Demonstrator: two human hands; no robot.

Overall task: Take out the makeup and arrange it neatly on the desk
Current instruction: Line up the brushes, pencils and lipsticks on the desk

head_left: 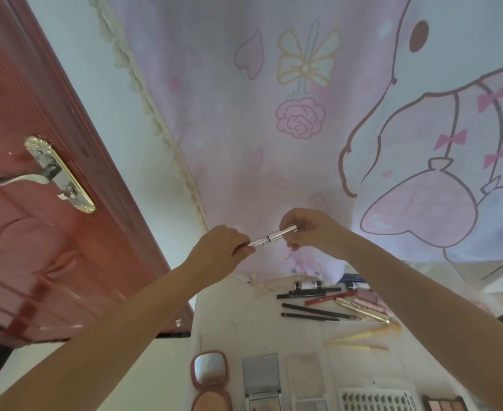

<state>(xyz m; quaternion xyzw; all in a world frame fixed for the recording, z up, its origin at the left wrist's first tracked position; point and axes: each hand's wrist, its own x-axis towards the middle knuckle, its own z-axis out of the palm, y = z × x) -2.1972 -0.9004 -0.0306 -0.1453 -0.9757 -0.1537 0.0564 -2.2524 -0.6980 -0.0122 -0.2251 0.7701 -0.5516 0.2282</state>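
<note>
Makeup tube (274, 236), a slim silver stick, hung in the air between both hands, its long axis running left-low to right-high. The left hand (223, 247) pinched the low end, the right hand (309, 232) gripped the cap end, well above the surface (229, 327) and its rows of pencils (312, 311).

White desk (238, 327) carries pencils (315, 310), compacts (210, 372), palettes (447, 404).

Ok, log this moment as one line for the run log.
left hand: pinches silver tube end | right hand: grips other end | tube: held above desk | pencils, compacts: laid out
</note>
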